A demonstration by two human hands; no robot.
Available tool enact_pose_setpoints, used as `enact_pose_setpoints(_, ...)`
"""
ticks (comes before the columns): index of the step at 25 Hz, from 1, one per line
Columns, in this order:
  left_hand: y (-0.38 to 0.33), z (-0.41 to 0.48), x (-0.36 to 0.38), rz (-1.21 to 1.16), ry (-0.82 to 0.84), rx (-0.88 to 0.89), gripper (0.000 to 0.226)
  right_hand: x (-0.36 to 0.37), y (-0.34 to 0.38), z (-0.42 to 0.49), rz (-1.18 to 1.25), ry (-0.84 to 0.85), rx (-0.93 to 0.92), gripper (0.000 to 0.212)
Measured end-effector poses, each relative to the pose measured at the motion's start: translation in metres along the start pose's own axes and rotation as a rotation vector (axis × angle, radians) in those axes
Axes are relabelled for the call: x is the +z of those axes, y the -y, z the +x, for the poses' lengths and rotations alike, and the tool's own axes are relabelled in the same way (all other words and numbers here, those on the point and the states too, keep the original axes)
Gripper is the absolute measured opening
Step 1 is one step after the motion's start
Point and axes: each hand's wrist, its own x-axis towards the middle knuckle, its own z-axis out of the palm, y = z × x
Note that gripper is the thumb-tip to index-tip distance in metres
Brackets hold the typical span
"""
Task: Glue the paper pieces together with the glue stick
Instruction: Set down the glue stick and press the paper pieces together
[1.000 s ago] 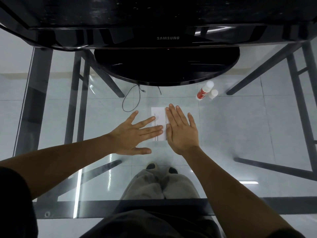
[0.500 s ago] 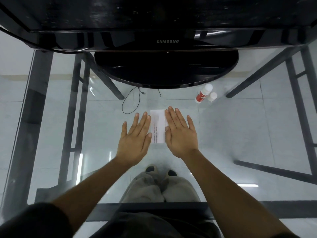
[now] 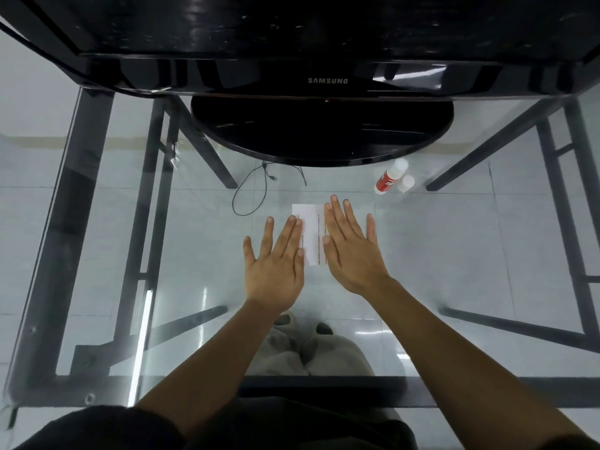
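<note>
A white paper [image 3: 311, 233] with faint printed lines lies flat on the glass table, between my two hands. My left hand [image 3: 276, 264] lies flat with straight fingers, its inner edge over the paper's left side. My right hand [image 3: 352, 246] is flat too, fingers straight, covering the paper's right side. A red and white glue stick [image 3: 388, 178] lies on the table to the far right of the paper, with its white cap [image 3: 406, 184] beside it. Neither hand holds anything.
A black monitor with a round base [image 3: 321, 134] stands at the back of the glass table [image 3: 487, 254]. A thin black cable [image 3: 250, 190] loops left of the paper. Dark table legs and a tiled floor show through the glass.
My left hand has turned from lying sideways across the paper to pointing forward along its left edge. My right hand has stayed flat on the paper's right side.
</note>
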Motion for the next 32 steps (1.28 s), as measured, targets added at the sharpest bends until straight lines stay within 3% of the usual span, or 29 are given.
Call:
enact_pose_setpoints(4, 0.003, -0.002, 0.003, 0.042, -0.001, 0.009, 0.055, 0.005, 0.020, -0.029, -0.112, 0.024, -0.159, 0.055)
enact_pose_setpoints(7, 0.003, 0.000, 0.006, 0.067, -0.007, -0.002, 0.054, 0.016, 0.028, -0.037, -0.168, 0.101, -0.152, 0.055)
enact_pose_setpoints(15, 0.003, 0.000, 0.008, 0.008, -0.023, -0.001, 0.053, 0.002, -0.015, -0.050, -0.299, 0.053, -0.143, 0.060)
enact_pose_setpoints(18, 0.002, 0.000, 0.007, 0.010, -0.033, 0.001, 0.053, -0.001, -0.001, -0.047, -0.272, -0.019, -0.195, 0.059)
enact_pose_setpoints(21, 0.003, -0.001, 0.006, 0.028, -0.031, 0.002, 0.053, 0.007, 0.012, -0.042, -0.261, 0.032, -0.265, 0.057)
enact_pose_setpoints(27, 0.004, 0.000, 0.006, 0.007, -0.014, 0.004, 0.053, 0.001, -0.020, -0.051, -0.302, 0.045, -0.200, 0.056)
enact_pose_setpoints(32, 0.003, -0.001, 0.005, 0.001, -0.009, 0.003, 0.053, 0.003, 0.008, -0.048, -0.202, 0.017, -0.137, 0.058)
